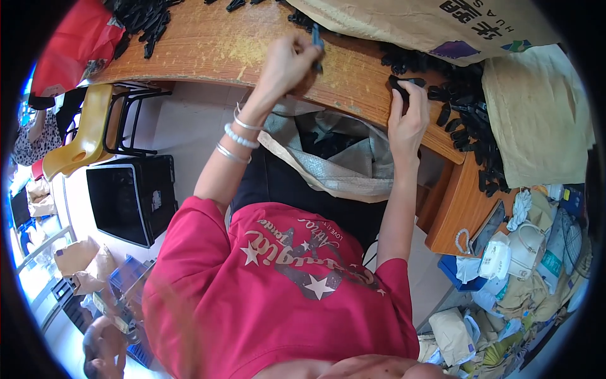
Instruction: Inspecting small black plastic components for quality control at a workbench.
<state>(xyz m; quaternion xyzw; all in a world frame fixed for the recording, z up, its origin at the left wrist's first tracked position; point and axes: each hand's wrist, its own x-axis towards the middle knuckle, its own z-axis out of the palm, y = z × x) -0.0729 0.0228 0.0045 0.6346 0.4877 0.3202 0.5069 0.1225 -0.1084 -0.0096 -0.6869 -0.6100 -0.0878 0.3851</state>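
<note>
Both hands pinch small dark pieces over the bench [214, 47].
The left hand [287, 68] grips a blue-grey piece [317, 47] near the far-edge tan sack [404, 28]; the right hand [409, 114] pinches a black piece [398, 84] toward the right end. There, black clips [464, 104] crowd against a second sack [536, 120]. An open woven sack [353, 189] sits below the near edge.
</note>
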